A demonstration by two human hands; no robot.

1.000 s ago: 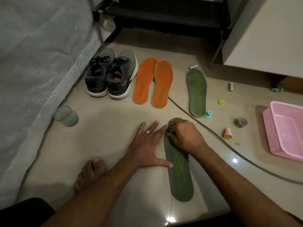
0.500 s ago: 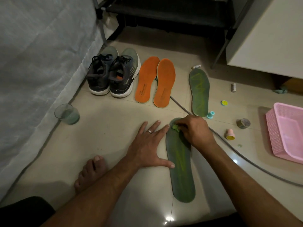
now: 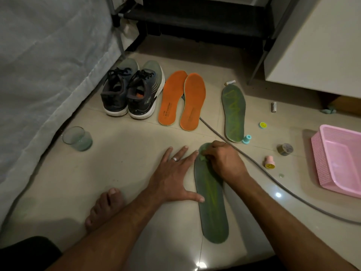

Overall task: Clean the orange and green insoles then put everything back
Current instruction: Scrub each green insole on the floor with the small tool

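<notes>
**On the tiled floor: insoles, shoes, sundries**

Nearest the viewer, a bare foot (image 3: 104, 207) rests on glossy beige tile (image 3: 127, 163). Left hand (image 3: 173, 178), fingers straight and spread wide, lies flat on the tile with its thumb tip and forefinger touching the edge of the near green insole (image 3: 214, 210), a long, flat, matte piece with yellowish streaks down its middle. Right hand (image 3: 224, 161), fingers curled, pinches a small pale-green wad (image 3: 202, 157) against the insole's rounded toe end.

Left, by the bed's quilted grey cover (image 3: 45, 61), a short clear glass (image 3: 77, 138) holds greenish liquid. A grey cable (image 3: 289, 194) runs diagonally past the right hand. Right, a pink latticed plastic basket (image 3: 332, 163); near it, a pink smiley-faced stamp (image 3: 270, 162), a roll of tape (image 3: 285, 149) and a teal cap (image 3: 247, 139).

Farther off, a second green insole (image 3: 233, 112) lies flat, well apart from the first. Two orange insoles (image 3: 182, 99), smooth foam, lie side by side, touching, just beside a pair of mesh lace-up trainers (image 3: 132, 90) with white soles. A dark metal frame (image 3: 195, 18) stands beyond.
</notes>
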